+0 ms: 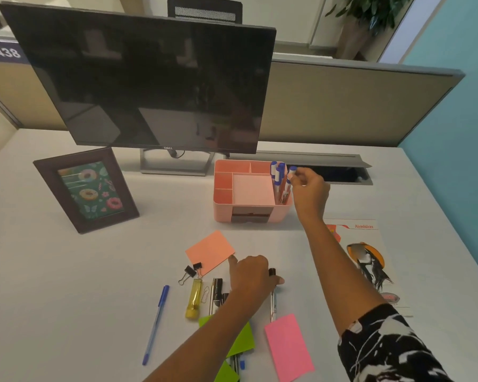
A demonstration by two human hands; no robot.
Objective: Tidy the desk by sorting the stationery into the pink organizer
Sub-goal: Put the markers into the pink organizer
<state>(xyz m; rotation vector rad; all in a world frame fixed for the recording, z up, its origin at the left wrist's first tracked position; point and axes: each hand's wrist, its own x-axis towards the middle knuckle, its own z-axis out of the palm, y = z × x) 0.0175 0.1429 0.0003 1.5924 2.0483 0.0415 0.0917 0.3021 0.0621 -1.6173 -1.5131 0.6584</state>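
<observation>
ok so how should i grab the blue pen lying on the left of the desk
Pinch the slim blue ballpoint pen at mid-barrel from straight above. It lies flat on the white desk, apart from the other stationery, with clear space along both long sides for fingertips.

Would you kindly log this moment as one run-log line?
right hand: lowering blue-capped pen into pink organizer | left hand: on black-capped pen | loose: sticky notes, clips, pens

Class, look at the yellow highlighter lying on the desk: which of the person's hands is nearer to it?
Left. The left hand rests just right of the yellow highlighter, among the loose pens. The right hand is far beyond it, up at the pink organizer, holding a blue-capped pen.
</observation>
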